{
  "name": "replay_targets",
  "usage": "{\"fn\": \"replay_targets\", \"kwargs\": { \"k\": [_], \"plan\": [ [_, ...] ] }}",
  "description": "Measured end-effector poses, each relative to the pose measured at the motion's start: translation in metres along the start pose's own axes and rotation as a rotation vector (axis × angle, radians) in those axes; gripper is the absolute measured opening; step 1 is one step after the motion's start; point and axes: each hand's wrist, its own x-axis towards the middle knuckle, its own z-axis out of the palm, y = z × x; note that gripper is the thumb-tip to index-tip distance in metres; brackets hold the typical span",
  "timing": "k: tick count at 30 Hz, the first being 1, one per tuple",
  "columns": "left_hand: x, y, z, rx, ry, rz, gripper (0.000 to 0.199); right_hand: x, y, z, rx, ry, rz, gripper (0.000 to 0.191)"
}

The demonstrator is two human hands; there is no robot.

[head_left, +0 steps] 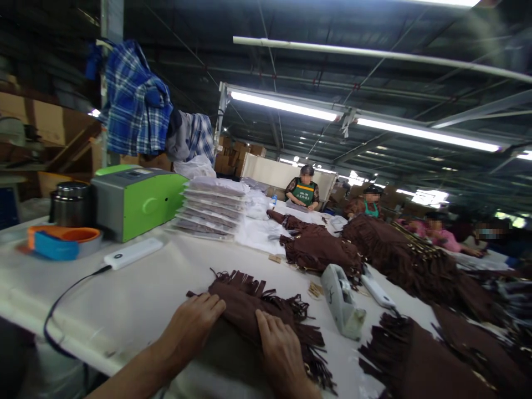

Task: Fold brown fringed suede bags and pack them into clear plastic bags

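A dark brown fringed bag (245, 305) lies at the front edge of the white table, its strips spread toward the far side and the right. My left hand (197, 316) is closed over the bag's left end, fingers bent onto the cloth and the thumb hidden. Farther right, my right hand (282, 346) grips the near side of the same bag, with its fingers close together on top. Below the bag, between my wrists, there is a dark, blurred area that I cannot make out.
Right of my hands stand a tape dispenser (343, 302) and a white corded device (377, 291). More brown fringed pieces (419, 360) pile up to the right. On the left are tape rolls (66, 241), a green-grey machine (141, 202) and stacked packets (210, 208). A co-worker (303, 191) works across the table.
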Motion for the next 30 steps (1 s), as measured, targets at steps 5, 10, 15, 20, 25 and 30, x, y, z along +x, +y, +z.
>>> {"fn": "replay_targets", "kwargs": {
  "k": [5, 10, 15, 20, 25, 30],
  "plan": [
    [0.004, -0.024, -0.048, -0.183, -0.046, -0.017, 0.025, 0.027, 0.035, -0.059, 0.047, -0.409, 0.167, 0.026],
    [-0.003, -0.058, -0.061, -0.377, -0.129, -0.003, 0.022, 0.073, 0.065, -0.137, 0.235, -0.506, 0.220, 0.009],
    [-0.005, -0.077, -0.101, -0.575, -0.134, -0.105, 0.013, 0.117, 0.085, -0.206, 0.594, -0.682, 0.237, 0.024],
    [-0.011, -0.087, -0.146, -1.159, -0.403, -0.118, 0.024, 0.122, 0.101, -0.232, 0.909, -0.907, 0.268, 0.039],
    [0.005, -0.102, -0.144, -1.037, -0.539, -0.086, 0.017, 0.118, 0.108, -0.189, 0.870, -0.974, 0.236, 0.036],
    [0.070, -0.120, -0.141, -0.578, -0.250, 0.037, 0.009, 0.142, 0.124, -0.154, 0.541, -0.632, 0.149, 0.022]
  ]
}}
